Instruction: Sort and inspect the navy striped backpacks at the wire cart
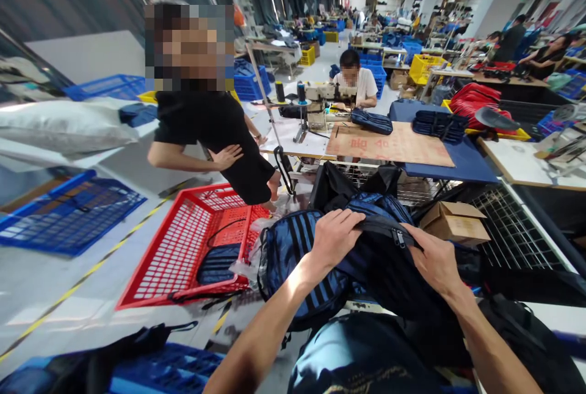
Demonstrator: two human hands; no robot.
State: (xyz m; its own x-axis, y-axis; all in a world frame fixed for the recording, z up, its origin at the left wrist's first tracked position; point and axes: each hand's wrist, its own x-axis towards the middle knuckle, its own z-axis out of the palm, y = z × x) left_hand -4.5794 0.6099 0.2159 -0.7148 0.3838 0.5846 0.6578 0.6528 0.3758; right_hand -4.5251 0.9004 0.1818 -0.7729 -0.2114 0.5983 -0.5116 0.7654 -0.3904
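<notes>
A dark blue striped backpack (297, 260) lies in front of me, resting against more dark bags. My left hand (336, 238) grips its top edge beside the zipper (397, 237). On the other side of the zipper, my right hand (433, 260) holds the black fabric of the same bag. Both hands are closed on the bag's opening. More dark blue bags (366, 202) are piled just behind it.
A red plastic crate (183, 247) holding a folded bag sits on the floor to the left. A person in black stands behind it. A cardboard box (455, 220) lies on a wire rack at right. Blue crates (64, 214) lie at far left. A seated worker is at a sewing machine (327, 98).
</notes>
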